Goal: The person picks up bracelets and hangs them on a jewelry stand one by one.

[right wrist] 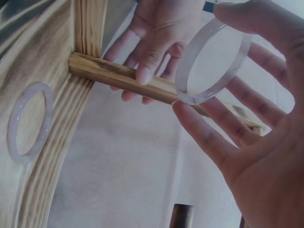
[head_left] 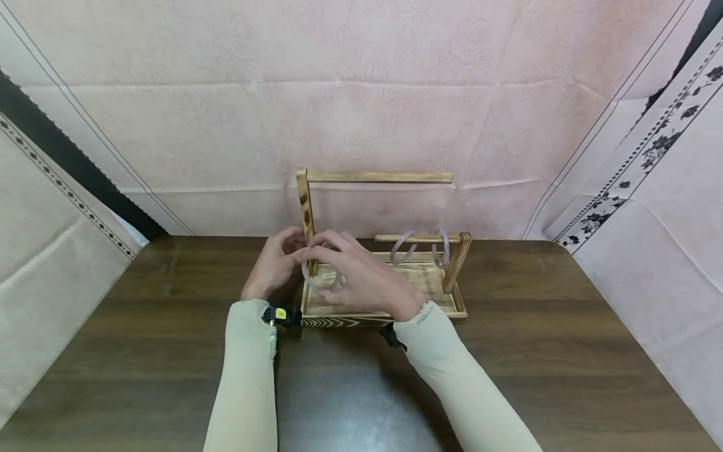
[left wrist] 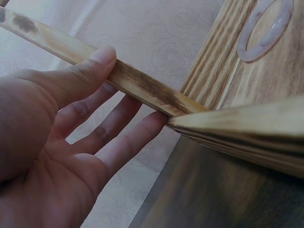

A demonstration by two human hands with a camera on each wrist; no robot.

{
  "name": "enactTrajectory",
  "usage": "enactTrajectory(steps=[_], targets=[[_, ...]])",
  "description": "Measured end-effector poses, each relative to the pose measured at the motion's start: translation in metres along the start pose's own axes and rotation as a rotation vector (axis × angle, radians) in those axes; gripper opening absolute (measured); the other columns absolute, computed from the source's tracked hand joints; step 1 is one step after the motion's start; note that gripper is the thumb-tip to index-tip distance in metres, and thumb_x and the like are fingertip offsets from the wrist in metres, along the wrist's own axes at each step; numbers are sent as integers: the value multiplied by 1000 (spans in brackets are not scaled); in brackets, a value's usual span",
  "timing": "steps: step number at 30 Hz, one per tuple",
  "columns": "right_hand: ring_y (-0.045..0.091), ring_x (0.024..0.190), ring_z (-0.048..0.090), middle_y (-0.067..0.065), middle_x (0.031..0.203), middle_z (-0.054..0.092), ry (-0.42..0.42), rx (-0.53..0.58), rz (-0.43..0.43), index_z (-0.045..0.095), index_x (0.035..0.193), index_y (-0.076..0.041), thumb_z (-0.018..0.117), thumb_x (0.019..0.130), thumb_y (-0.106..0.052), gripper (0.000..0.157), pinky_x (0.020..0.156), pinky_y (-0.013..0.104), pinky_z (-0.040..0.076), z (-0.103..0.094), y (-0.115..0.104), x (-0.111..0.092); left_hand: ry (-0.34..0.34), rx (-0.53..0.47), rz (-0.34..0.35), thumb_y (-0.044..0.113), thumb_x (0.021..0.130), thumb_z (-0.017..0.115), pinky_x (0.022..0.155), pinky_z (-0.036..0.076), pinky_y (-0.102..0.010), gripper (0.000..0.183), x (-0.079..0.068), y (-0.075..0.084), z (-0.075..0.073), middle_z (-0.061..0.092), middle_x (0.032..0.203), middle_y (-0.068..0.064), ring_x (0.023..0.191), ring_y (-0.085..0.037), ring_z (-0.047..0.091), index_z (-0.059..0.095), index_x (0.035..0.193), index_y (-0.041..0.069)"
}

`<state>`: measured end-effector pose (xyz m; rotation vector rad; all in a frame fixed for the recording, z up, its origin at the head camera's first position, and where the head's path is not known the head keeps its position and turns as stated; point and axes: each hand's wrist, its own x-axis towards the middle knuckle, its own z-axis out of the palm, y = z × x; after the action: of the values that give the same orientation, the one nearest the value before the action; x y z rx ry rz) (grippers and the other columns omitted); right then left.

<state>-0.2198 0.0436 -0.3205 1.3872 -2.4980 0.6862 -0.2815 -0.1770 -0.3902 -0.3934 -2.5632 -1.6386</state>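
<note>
A wooden jewelry stand (head_left: 305, 204) has a tall left post with a bar at its top. My left hand (head_left: 273, 263) holds that post low down, thumb on one side and fingers on the other. In the right wrist view, my right hand (right wrist: 266, 123) pinches a pale, translucent bangle (right wrist: 182, 76) by its edge, close beside the post. Another bangle (right wrist: 13, 128) lies in the stand's tray (head_left: 415, 276). Two more hang on the lower bar (head_left: 423, 238) at the right, a left bangle (head_left: 394, 248) and a right bangle (head_left: 446, 245).
The upper bar (head_left: 378, 177) reaches out rightward, its right end free. A shorter post (head_left: 459, 260) carries the lower bar. The stand sits near the back edge of a dark wooden table (head_left: 169, 358). Behind hangs a pale patterned cloth (head_left: 367, 125).
</note>
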Motion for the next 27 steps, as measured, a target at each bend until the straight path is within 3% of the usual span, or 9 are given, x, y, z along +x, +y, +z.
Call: enactTrajectory(steps=[9,16,27], targets=[[16,132,46,-1,141,52,50,39,34,63,134,-25,82,84,-17,54,113,35,45,-7,0,-2,6,2,-18,11,102,63,90,59,-35,32,0,2,2,67,125,-15,113,-28,64,61,134,10],[20,134,47,5,144,52,81,41,43,62,136,-20,83,83,-17,57,113,37,46,-11,0,-3,5,-37,-14,14,101,65,84,59,-22,31,0,2,2,67,123,-16,108,-25,65,62,131,8],[20,134,47,2,144,52,126,58,61,61,138,-18,83,85,-18,57,116,39,44,-21,2,-3,-3,-70,-34,8,100,64,85,59,-21,32,1,3,2,66,125,-18,109,-24,65,61,132,6]])
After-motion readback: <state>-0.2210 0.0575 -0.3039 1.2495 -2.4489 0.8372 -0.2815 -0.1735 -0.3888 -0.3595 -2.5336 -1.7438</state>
